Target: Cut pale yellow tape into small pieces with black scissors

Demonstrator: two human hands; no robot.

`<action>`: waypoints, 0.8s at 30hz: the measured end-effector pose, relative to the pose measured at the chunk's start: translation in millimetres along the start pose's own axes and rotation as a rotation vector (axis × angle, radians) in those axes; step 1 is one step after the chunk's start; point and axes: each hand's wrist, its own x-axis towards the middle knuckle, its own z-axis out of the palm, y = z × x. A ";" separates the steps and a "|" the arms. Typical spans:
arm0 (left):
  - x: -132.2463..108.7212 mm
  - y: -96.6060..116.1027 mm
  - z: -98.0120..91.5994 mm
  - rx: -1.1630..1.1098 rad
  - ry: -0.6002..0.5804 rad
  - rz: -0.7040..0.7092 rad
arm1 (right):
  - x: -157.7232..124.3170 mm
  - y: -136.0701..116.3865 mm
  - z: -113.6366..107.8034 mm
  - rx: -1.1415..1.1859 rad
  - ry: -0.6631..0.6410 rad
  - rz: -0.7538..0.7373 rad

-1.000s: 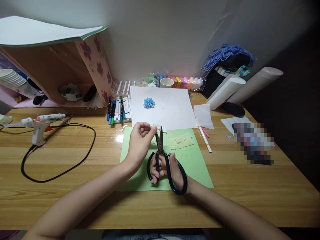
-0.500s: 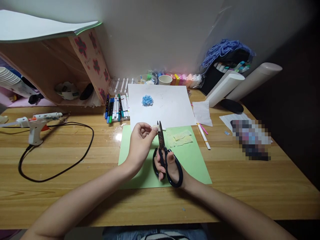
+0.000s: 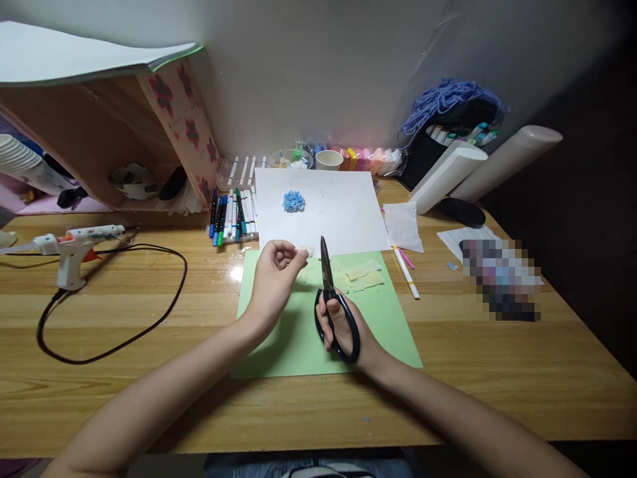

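Observation:
My left hand [image 3: 273, 282] hovers over the green sheet [image 3: 383, 332] and pinches a small pale scrap of paper [image 3: 305, 251] between thumb and fingertips. My right hand [image 3: 343, 328] grips black-handled scissors [image 3: 332, 299], blades closed and pointing away from me, just right of the scrap. Pale yellow paper pieces [image 3: 362, 275] lie on the green sheet beyond the scissors. A white sheet [image 3: 338, 212] behind it carries a small blue shredded tuft [image 3: 293, 201].
A glue gun [image 3: 74, 245] with a looping black cord [image 3: 114, 299] sits at the left. Markers [image 3: 233, 216] lie beside the white sheet. Loose pens [image 3: 405, 269], a cup [image 3: 329, 159], coloured pots, white cylinders [image 3: 478, 166] and blue yarn [image 3: 448, 99] stand at the back right.
The scissor blades have closed and the handles squeezed together. The scissors have shifted slightly right, away from the scrap in my left hand.

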 end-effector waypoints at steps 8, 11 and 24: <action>36.0 0.8 -42.2 0.579 -0.581 -0.101 | -4.7 -38.5 -26.9 -0.478 -0.198 -0.112; 42.6 18.5 -52.4 0.705 -0.411 0.108 | -6.0 -55.5 -33.9 -0.855 -0.275 -0.111; 26.0 36.9 -48.6 0.706 -0.732 -0.004 | -4.8 -50.8 -38.9 -1.555 -0.178 -0.294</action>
